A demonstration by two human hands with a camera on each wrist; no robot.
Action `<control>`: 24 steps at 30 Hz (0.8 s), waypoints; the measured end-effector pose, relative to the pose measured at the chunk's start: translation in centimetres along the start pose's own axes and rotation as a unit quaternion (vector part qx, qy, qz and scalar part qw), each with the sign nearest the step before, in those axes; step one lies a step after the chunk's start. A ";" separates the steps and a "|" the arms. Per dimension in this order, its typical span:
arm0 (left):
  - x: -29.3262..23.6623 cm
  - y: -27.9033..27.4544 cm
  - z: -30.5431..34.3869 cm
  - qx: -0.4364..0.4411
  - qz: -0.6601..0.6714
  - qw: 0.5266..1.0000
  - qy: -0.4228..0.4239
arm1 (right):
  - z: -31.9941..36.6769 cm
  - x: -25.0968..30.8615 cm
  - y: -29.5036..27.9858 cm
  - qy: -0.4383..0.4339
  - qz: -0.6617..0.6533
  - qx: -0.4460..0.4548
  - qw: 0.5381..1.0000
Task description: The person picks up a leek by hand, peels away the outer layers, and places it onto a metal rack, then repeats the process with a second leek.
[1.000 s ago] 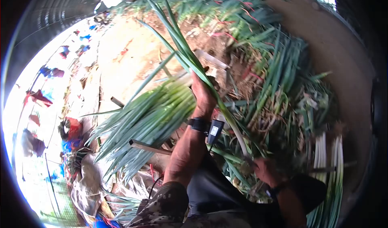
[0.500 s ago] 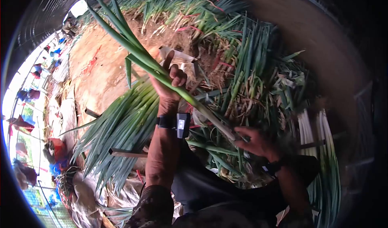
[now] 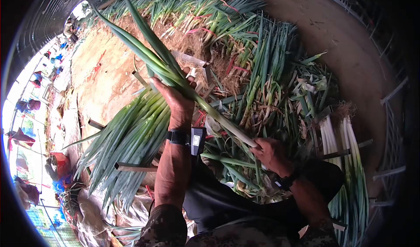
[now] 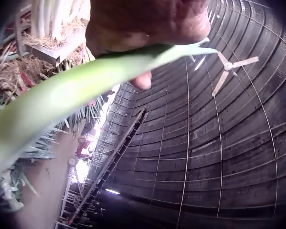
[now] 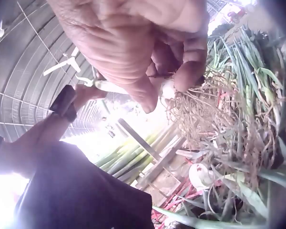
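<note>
In the middle of the head view, a long green onion [image 3: 218, 118] slants from its leaf tips at the upper left to its pale root end near the lower right. The left hand [image 3: 177, 94] grasps it partway along, the stalk crossing the palm beside the thumb. At the lower right of centre, the right hand [image 3: 270, 156] pinches the root end; in the right wrist view, thin roots [image 5: 200, 114] spread just beside its fingertips.

Left of centre, beside the left forearm, lies a sheaf of green onions [image 3: 127, 137], leaves toward the lower left. At the right side, white-stemmed onions [image 3: 345, 146] lie across a metal bar [image 3: 352, 150], their roots toward the top of the frame. A broad pile of onions [image 3: 267, 59] with red ties curves across the top and upper right. At the upper right of the left wrist view hangs a ceiling fan [image 4: 229, 67].
</note>
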State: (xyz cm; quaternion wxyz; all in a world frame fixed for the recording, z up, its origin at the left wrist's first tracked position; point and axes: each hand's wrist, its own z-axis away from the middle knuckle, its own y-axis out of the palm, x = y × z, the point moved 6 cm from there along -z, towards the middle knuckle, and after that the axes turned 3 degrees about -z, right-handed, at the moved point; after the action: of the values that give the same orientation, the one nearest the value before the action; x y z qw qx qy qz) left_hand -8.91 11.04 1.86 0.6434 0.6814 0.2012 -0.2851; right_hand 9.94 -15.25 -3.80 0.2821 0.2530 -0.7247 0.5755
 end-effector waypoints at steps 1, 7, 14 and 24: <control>0.3 -0.1 -0.2 0.015 0.003 1.000 -0.014 | 0.0 -0.3 0.2 0.009 0.009 0.021 1.000; 1.3 1.3 -0.4 0.056 0.058 0.997 -0.020 | -1.9 2.2 -0.8 0.013 -0.114 -0.015 0.993; 3.0 3.1 1.1 0.080 0.039 0.995 -0.051 | -5.7 4.5 -1.2 -0.029 -0.084 -0.090 0.992; 3.9 4.4 1.8 0.086 0.026 0.994 -0.061 | -5.4 3.4 -0.6 -0.070 -0.027 -0.104 0.992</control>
State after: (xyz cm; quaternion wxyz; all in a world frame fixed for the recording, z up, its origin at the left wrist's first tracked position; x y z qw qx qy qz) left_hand -3.34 8.45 2.71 0.6005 0.7206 0.1184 -0.3258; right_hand 8.60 -10.23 -0.05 0.2707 0.2819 -0.7914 0.4701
